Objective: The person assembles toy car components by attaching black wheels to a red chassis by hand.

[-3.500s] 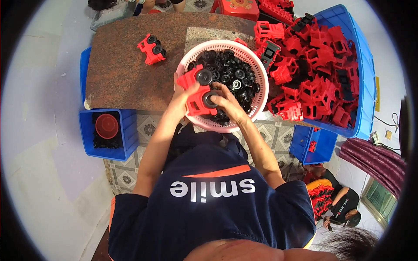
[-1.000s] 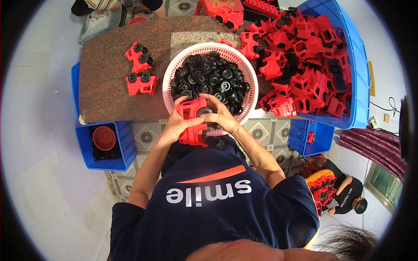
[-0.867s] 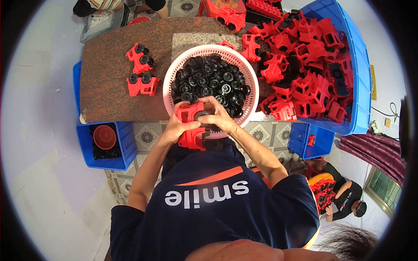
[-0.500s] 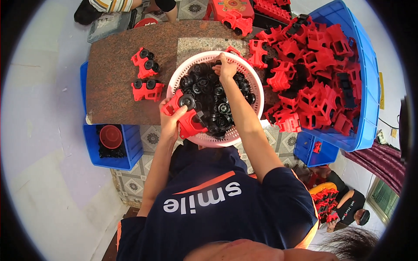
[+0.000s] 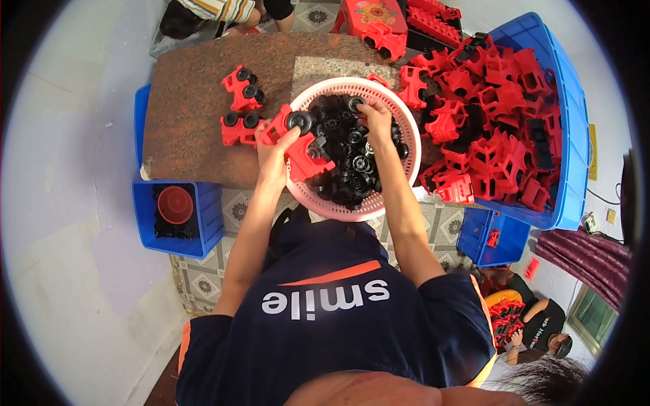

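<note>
Stool (image 5: 371, 13) is just chilling up top, curtain (image 5: 581, 262) is hanging off to the right, window (image 5: 594, 314) is peeking out below it, and a red tub (image 5: 175, 205) is sitting in the left-hand bin (image 5: 210, 220).

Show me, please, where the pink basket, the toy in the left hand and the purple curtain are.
Basket (image 5: 352, 215): head view, on the near side of its rim.
Toy (image 5: 302, 161): head view, on its red body.
Curtain (image 5: 583, 264): head view, mid-folds.
</note>
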Demonstrator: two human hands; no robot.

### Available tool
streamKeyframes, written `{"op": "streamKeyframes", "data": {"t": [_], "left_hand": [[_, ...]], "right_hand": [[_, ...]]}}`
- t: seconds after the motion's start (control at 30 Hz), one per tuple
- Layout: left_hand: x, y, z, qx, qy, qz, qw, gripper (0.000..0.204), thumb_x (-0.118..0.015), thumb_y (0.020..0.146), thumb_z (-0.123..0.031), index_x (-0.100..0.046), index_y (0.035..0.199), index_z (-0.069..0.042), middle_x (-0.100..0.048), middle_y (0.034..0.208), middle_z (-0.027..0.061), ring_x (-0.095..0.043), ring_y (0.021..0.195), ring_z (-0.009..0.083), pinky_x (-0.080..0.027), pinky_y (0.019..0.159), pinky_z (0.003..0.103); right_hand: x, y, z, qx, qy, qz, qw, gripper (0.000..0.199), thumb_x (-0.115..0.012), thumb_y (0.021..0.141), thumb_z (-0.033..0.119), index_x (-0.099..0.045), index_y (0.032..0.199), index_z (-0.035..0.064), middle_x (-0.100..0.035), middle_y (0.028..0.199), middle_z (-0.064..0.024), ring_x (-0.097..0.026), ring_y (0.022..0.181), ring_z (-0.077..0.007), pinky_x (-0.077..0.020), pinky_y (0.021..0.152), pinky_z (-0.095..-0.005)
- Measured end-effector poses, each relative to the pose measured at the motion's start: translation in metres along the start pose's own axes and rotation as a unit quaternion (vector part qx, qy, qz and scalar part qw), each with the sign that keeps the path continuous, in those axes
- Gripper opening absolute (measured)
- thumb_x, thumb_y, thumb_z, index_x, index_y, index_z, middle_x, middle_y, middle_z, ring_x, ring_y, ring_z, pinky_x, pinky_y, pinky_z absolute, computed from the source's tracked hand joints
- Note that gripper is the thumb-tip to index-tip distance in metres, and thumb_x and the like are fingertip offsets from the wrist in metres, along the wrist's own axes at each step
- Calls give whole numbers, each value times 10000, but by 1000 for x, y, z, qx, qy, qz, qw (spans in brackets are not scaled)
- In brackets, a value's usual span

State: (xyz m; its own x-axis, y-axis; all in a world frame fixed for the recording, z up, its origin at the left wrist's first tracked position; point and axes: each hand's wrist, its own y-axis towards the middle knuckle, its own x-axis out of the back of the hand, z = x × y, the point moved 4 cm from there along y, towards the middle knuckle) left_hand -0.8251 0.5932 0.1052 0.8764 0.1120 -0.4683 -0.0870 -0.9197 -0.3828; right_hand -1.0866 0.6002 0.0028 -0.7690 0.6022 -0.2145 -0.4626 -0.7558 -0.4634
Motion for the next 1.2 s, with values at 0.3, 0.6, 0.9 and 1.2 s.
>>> {"op": "streamKeyframes", "data": {"t": [0.3, 0.6, 0.9, 1.2], "left_hand": [[-25, 0, -9, -4, 42, 30, 999, 725, -829, 702, 9, -342, 1237, -43, -548, 1149, 114, -597, 1044, 190, -537, 898, 347], [-19, 9, -2, 88, 117, 86, 985, 830, -856, 656, -8, -319, 1287, 4, -573, 1120, 141, -630, 990, 223, -562, 834, 368], [-35, 9, -13, 128, 129, 164, 970, 791, -860, 644, -21, -362, 1257, 4, -598, 1104, 145, -640, 974, 221, -562, 832, 374], [-31, 9, 1, 92, 137, 120, 979, 829, -857, 649, -17, -336, 1292, 6, -586, 1135, 142, -628, 1014, 215, -546, 868, 364]], "right_hand": [[-41, -150, 63, 29, -99, 232, 967, 282, -732, 836, 43, -679, 1109, -5, -666, 888, 5, -607, 834, -73, -500, 777, -229], [-39, -163, 54, 13, -181, 226, 957, 210, -740, 823, 34, -678, 1016, -24, -698, 914, -45, -635, 818, -96, -522, 773, -252], [-30, -164, 51, 3, -45, 232, 972, 211, -742, 823, 26, -679, 1022, 1, -694, 900, -30, -636, 813, -90, -520, 761, -243], [-30, -170, 53, 33, -163, 192, 967, 165, -723, 825, 2, -677, 983, -3, -692, 852, -14, -633, 770, -81, -514, 727, -230]]}}
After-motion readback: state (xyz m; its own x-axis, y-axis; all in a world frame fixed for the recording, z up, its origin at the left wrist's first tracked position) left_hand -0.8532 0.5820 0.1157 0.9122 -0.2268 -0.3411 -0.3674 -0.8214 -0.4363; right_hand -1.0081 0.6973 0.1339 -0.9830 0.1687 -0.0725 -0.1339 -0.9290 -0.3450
